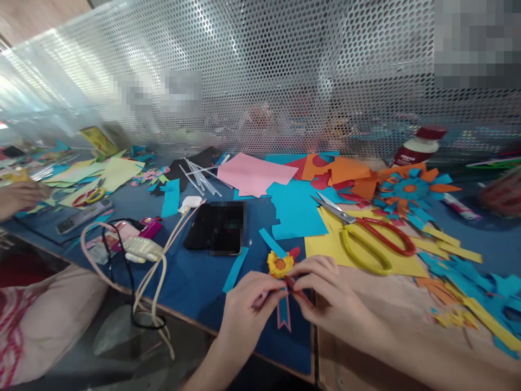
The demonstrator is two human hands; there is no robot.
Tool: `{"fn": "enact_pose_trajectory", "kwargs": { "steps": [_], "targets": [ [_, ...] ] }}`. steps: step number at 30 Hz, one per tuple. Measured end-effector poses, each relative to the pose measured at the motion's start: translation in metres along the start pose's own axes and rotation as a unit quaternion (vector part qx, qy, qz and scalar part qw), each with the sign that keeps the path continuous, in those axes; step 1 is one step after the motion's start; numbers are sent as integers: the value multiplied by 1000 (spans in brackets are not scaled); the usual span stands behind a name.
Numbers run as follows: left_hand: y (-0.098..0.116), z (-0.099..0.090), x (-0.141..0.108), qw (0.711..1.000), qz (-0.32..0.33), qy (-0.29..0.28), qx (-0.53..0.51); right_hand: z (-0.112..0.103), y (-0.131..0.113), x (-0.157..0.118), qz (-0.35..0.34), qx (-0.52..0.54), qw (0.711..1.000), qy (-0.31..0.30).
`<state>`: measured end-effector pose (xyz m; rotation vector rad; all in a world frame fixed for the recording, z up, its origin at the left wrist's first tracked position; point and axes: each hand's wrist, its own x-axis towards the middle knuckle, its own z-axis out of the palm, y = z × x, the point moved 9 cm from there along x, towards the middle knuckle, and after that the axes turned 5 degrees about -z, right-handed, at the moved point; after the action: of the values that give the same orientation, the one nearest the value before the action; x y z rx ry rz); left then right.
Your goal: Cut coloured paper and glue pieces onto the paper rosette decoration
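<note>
A small paper flower [280, 264] with yellow petals and an orange centre is at the table's front edge. My left hand [253, 303] pinches just under it, thumb and forefinger together. From the other side my right hand [328, 283] closes its fingertips at the flower's lower right. A bit of red paper shows between the fingertips; which part each hand grips is partly hidden. Below the fingers hangs a blue paper ribbon tail [284, 315] with a pink border and notched end. A red petal [294, 253] sticks out at the flower's upper right, and a blue strip [272, 243] lies behind it.
Scissors [366, 233] with red and yellow handles lie open on yellow paper [323, 252]. A black phone [215, 228], cables [160, 271], a bottle [421, 146], a blue-orange paper flower [409, 187] and scraps surround the work. Another person's hand [22, 198] is at far left; a perforated metal screen [244, 65] stands behind.
</note>
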<state>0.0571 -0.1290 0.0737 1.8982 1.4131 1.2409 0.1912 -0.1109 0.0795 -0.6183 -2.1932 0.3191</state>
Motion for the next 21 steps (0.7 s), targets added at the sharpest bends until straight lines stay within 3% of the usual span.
{"fn": "enact_pose_trajectory", "kwargs": {
  "steps": [4, 8, 14, 21],
  "targets": [
    [7, -8, -8, 994, 65, 35, 82, 9, -6, -8, -93, -182, 977, -57],
    [4, -4, -14, 984, 80, 12, 161, 18, -12, -9, -130, -295, 941, -101],
    [2, 12, -15, 962, 74, -32, 260, 21, -17, -2, -112, -347, 924, -117],
    [0, 17, -16, 954, 78, -39, 288, 21, -18, -2, -105, -355, 923, -108]
  ]
}}
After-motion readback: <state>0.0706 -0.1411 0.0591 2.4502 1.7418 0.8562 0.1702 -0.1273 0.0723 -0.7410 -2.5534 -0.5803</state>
